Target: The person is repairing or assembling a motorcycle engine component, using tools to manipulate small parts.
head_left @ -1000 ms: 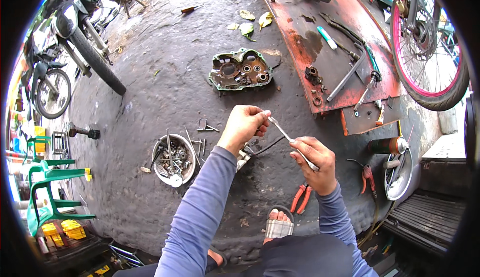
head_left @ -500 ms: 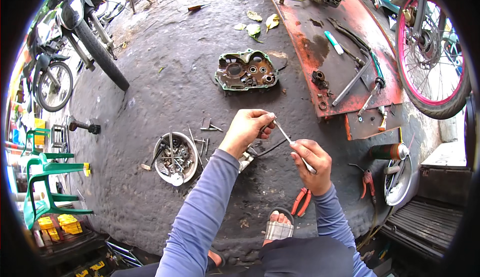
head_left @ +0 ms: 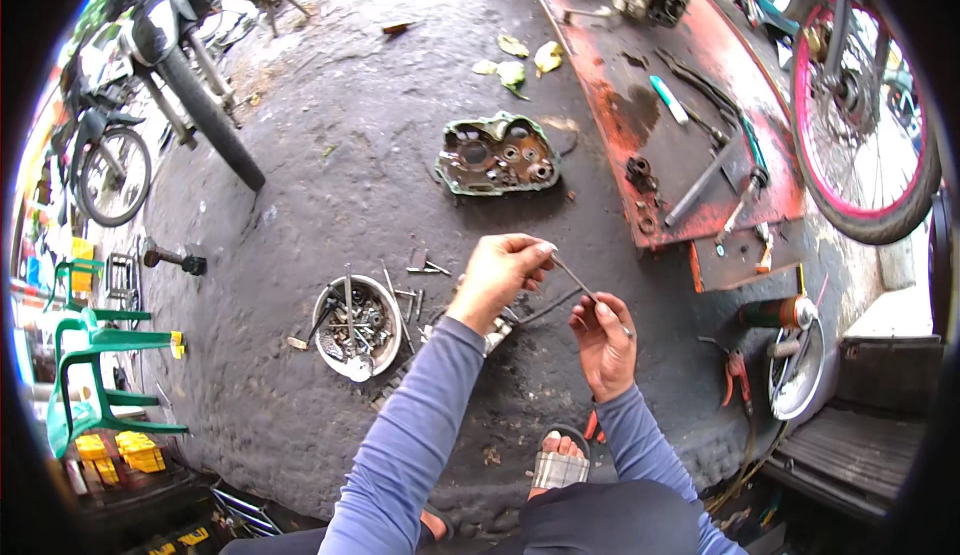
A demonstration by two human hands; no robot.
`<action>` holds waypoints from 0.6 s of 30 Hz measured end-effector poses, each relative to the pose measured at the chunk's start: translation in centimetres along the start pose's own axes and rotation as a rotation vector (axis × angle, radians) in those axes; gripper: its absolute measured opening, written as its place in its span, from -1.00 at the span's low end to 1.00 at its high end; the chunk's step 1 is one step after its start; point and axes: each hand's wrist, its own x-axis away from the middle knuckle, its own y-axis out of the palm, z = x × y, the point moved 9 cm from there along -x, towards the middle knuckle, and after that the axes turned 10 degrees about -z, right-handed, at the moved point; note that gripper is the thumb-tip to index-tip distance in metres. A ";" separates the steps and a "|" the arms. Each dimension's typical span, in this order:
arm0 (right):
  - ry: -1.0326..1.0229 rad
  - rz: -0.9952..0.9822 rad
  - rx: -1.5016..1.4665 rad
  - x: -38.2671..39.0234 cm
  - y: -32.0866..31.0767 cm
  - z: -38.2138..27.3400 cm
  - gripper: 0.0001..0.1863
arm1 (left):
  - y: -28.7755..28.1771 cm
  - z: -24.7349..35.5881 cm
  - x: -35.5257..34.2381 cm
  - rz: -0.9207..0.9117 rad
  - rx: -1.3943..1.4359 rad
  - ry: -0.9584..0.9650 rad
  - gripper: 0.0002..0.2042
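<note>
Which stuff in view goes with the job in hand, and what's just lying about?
With the job:
- slim metal rod: left hand pinches one end; right hand at the other, grip unclear
- probably bowl of metal parts, open metal casing

Apparently lying about:
- leaves
- spray can
- green chair
- red-handled pliers, mostly hidden

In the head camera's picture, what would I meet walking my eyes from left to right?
Nearer green chair → bowl of metal parts → left hand → right hand → red-handled tool → pink-rimmed wheel.
</note>
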 end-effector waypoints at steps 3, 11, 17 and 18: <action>0.002 0.034 -0.045 0.8 0.2 -0.9 -0.79 | -0.2 0.3 -0.2 0.009 -0.091 0.085 -0.70; -0.129 0.279 0.624 7.6 1.4 -13.6 -0.71 | -0.9 6.0 19.0 -0.720 -0.829 0.228 -0.76; -0.214 0.298 1.068 11.8 17.8 -23.6 -0.65 | -21.2 1.1 44.1 -0.517 -0.746 -0.860 0.00; -0.122 0.251 1.156 11.6 21.1 -22.8 -0.68 | -21.5 1.7 47.9 -0.400 -0.579 -0.907 0.03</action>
